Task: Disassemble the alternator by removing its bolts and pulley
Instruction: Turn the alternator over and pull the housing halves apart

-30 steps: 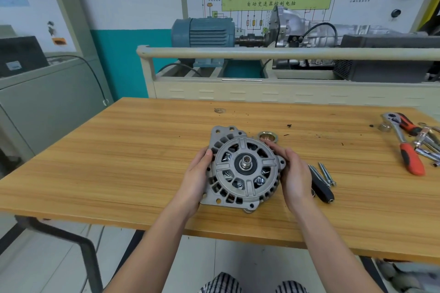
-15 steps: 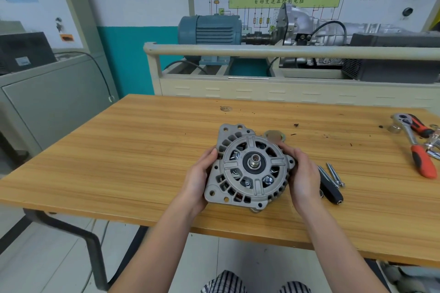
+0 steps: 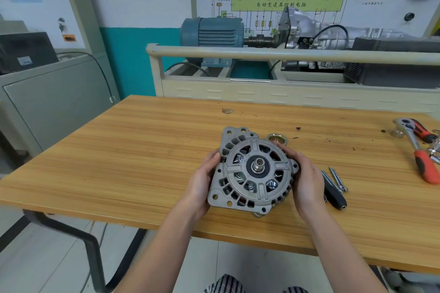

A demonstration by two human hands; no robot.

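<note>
Tilted up since before, alternator (image 3: 252,170) sits gripped between left hand (image 3: 202,179) and right hand (image 3: 303,175).

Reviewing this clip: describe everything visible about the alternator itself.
The alternator is a round, grey, cast-metal housing with ribbed vent slots, cross-shaped spokes on its face and mounting ears with holes. A bare shaft stub stands at the centre in a dark ring; no pulley sits on it. Copper-coloured windings and silvery parts show through the openings. It is tilted face-up towards the camera above the wooden table, gripped at its sides by the left hand and right hand.
</note>
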